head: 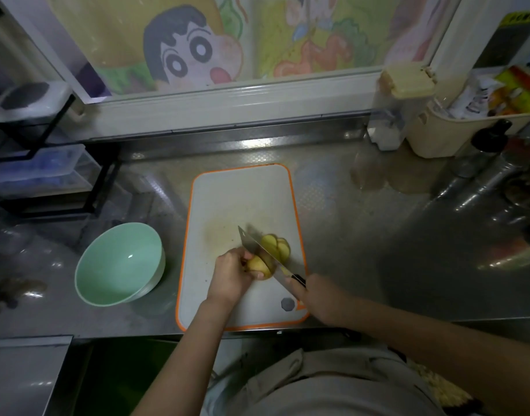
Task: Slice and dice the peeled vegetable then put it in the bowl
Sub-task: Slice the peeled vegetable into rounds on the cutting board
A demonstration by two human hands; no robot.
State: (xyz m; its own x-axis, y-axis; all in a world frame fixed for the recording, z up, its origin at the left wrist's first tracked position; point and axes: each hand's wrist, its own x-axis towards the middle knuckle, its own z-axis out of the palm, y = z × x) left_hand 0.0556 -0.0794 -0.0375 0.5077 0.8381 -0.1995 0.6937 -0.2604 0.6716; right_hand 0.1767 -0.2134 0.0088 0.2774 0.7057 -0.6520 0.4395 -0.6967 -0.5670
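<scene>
Closest to the camera, the right hand has its fingers wrapped round the handle of the knife, with the blade angled down into the peeled vegetable. The left hand has its fingers curled round the uncut end, pinning it to the cutting board. Cut slices lie just beyond the blade. The green bowl sits left of the board on the metal counter. Farther back there's a cartoon picture on the window.
</scene>
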